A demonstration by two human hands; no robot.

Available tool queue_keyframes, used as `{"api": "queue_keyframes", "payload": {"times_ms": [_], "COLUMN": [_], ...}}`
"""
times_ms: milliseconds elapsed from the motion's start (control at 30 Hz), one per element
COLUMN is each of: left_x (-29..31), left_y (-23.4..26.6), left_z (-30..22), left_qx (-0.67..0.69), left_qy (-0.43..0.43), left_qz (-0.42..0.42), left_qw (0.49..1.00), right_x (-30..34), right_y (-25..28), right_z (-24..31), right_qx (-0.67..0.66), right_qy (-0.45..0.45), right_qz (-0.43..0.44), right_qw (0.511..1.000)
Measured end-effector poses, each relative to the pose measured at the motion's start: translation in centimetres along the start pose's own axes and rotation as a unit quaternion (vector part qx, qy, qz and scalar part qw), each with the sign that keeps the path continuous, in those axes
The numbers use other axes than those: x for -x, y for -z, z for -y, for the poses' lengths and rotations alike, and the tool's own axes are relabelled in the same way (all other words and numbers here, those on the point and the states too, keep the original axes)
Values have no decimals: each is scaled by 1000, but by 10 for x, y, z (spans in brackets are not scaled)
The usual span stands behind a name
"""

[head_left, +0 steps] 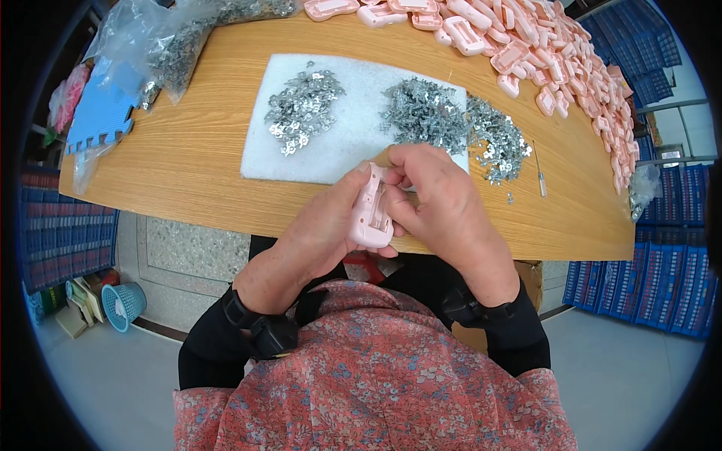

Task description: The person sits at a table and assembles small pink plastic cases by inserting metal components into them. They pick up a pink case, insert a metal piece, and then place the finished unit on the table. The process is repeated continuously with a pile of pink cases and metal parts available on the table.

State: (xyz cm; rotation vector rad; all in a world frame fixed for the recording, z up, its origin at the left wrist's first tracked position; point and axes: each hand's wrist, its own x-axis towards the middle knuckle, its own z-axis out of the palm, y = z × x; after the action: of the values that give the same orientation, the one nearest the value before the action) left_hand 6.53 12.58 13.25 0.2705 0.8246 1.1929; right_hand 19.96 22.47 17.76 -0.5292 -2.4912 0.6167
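My left hand (323, 218) is closed around a pink plastic housing (370, 232) with a long rectangular opening, tilted up near the table's front edge. My right hand (432, 192) is closed too, its thumb and fingers pinched at the housing's upper right side. Whatever is between those fingertips is hidden or too small to name. Just beyond my hands lies a white foam sheet (259, 161). On it are two piles of small metal pieces, a looser one (301, 113) at the left and a denser one (423, 113) at the right.
More metal pieces (498, 143) lie right of the foam, beside a thin screwdriver-like tool (541, 180). Many pink housings (526, 45) are heaped along the far right edge. At the far left are a clear bag of metal parts (177, 60) and a blue foam mat (101, 109).
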Motion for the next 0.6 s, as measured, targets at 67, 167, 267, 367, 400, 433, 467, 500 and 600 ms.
{"api": "queue_keyframes", "payload": {"times_ms": [67, 167, 267, 367, 400, 433, 467, 500, 600], "left_x": [2, 3, 1, 4, 4, 4, 4, 3, 1], "left_y": [-5, -10, -7, -11, -11, -10, -8, -7, -2], "left_z": [-2, -5, 1, -3, -3, -2, -1, 0, 2], "left_qx": [2, -13, -48, -13, -12, -12, -11, -11, -8], "left_qy": [-3, 2, -20, -3, -5, -6, -8, -6, -4], "left_qz": [-11, -32, -35, -26, -24, -22, -20, -13, 3], "left_qw": [1000, 999, 998, 1000, 1000, 1000, 1000, 1000, 1000], "right_x": [-1, -2, -2, -1, -1, -1, 0, 0, 1], "right_y": [1, -2, -6, -6, -6, -5, -4, -4, -1], "right_z": [3, 6, 4, 0, -2, -4, -5, -5, -2], "right_qx": [38, 85, 76, 64, 60, 56, 53, 31, -16], "right_qy": [34, 76, 63, 54, 52, 50, 47, 25, -30], "right_qz": [10, -2, 2, -2, -4, -6, -9, -11, -10], "right_qw": [999, 993, 995, 997, 997, 997, 997, 999, 999]}}
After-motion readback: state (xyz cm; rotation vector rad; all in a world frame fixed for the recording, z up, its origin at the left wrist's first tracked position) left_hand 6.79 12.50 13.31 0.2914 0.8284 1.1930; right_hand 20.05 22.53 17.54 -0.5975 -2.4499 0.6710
